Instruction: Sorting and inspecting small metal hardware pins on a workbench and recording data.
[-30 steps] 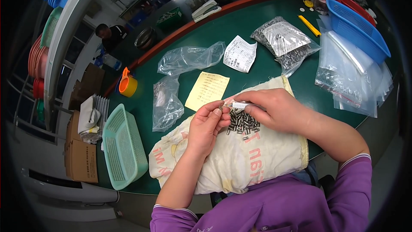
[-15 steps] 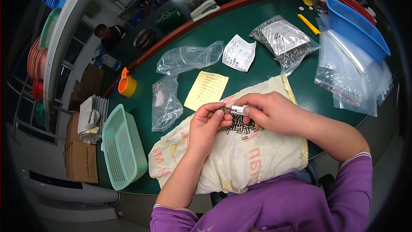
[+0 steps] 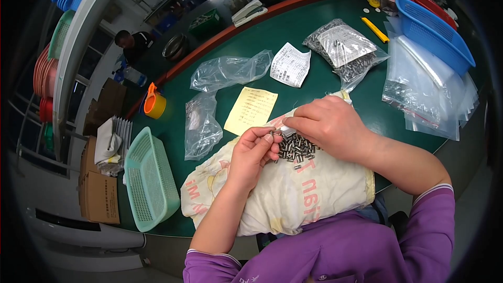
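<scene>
Head view only. Left hand (image 3: 254,152) curled, fingertips pinched on one small metal piece (image 3: 273,133), lifted just above the pile of small metal parts (image 3: 296,148). Right hand (image 3: 327,126) mostly closed, thumb and forefinger nipping a small white object (image 3: 280,127) next to that piece, likely brought close for joining or checking. Pile resting on a cream cloth sack (image 3: 293,194) spread over the near edge of the green table (image 3: 251,42), probably as soft padding to stop parts rolling off. Yellow note (image 3: 250,109) just beyond the hands, within reading range. Empty clear bags (image 3: 220,73) farther out; filled bag of parts (image 3: 343,47) and stack of zip bags (image 3: 424,86) to the right. Green basket (image 3: 149,181) at far left edge.
</scene>
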Motion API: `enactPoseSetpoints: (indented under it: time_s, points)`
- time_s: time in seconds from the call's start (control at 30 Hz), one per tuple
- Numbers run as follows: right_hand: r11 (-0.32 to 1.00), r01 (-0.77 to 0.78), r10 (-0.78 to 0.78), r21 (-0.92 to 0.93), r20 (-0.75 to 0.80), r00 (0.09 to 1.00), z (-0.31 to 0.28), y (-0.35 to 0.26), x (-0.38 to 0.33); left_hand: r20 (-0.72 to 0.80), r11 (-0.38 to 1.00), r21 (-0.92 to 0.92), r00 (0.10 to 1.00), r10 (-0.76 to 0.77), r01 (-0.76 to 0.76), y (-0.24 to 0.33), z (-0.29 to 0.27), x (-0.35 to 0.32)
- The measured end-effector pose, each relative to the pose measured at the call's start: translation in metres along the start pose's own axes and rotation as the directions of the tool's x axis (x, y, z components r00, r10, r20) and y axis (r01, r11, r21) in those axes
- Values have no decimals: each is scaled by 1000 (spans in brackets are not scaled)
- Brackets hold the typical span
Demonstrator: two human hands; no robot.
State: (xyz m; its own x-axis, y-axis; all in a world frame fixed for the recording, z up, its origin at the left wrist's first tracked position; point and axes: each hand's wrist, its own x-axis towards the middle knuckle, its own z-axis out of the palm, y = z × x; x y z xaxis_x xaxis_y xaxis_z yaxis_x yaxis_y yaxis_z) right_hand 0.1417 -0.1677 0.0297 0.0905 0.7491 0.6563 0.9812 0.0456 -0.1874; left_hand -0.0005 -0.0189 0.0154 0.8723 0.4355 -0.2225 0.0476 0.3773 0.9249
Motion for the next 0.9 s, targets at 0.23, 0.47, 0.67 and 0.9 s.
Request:
enactPoseSetpoints:
  time_s: [0.23, 0.47, 0.67, 0.9]
  points:
    - [997, -51, 44, -51, -124, 991, -12, 8, 7, 89, 959, -255, 991, -104, 123, 3, -8, 2]
    - [967, -222, 233, 123, -81, 969, -6, 7, 6, 109, 952, -284, 990, -90, 118, 3, -7, 2]
    - [934, -329, 328, 141, 32, 944, -6, 10, 1, 103, 961, -259, 992, -72, 97, 3, -6, 1]
    - [888, -437, 382, 142, 302, 874, -8, 17, -2, 66, 985, -160, 996, -55, 65, 4, -3, 0]
